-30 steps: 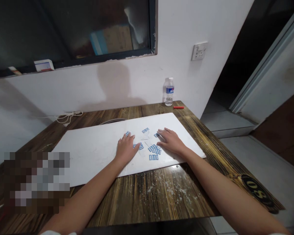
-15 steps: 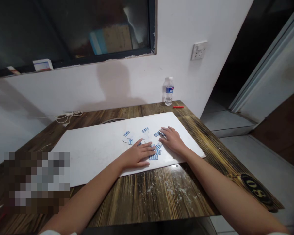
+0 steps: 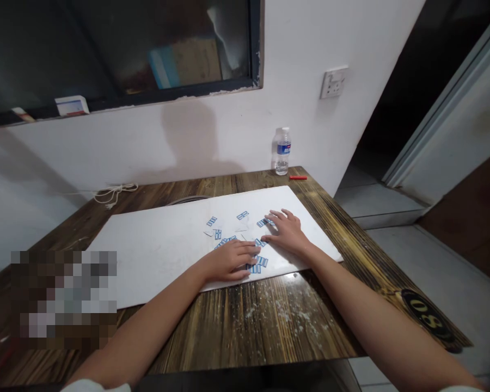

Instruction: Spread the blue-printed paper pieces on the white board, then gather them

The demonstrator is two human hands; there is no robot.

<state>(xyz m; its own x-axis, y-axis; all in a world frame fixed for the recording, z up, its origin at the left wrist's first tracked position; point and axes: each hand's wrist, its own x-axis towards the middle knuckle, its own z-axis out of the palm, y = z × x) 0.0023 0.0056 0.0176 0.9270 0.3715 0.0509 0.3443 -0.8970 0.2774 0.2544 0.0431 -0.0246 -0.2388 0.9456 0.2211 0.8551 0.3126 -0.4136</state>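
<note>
Several small white paper pieces with blue-outlined bars [image 3: 242, 215] lie scattered on a large white board [image 3: 155, 250]. My left hand [image 3: 231, 258] rests palm down among them, fingers stretched out and covering parts of some. More of these pieces [image 3: 261, 262] show by its fingertips, and a cluster [image 3: 226, 242] lies just beyond its knuckles. To the right, my right hand [image 3: 289, 230] is spread over the board, fingertips on or just above a striped piece [image 3: 262, 222]. Neither hand grasps anything; what lies under the palms is hidden.
The board lies on a dark wooden table [image 3: 245, 326] with white specks near its front edge. At the back stand a water bottle [image 3: 283, 155] and a red pen [image 3: 298, 177]. A white cable [image 3: 114, 193] lies back left; a pixelated patch covers the left side.
My left hand's fingers have drawn slightly together and shifted, baring a cluster of pieces beyond it. Pieces near its fingertips have moved a little. My right hand's thumb has shifted slightly left.
</note>
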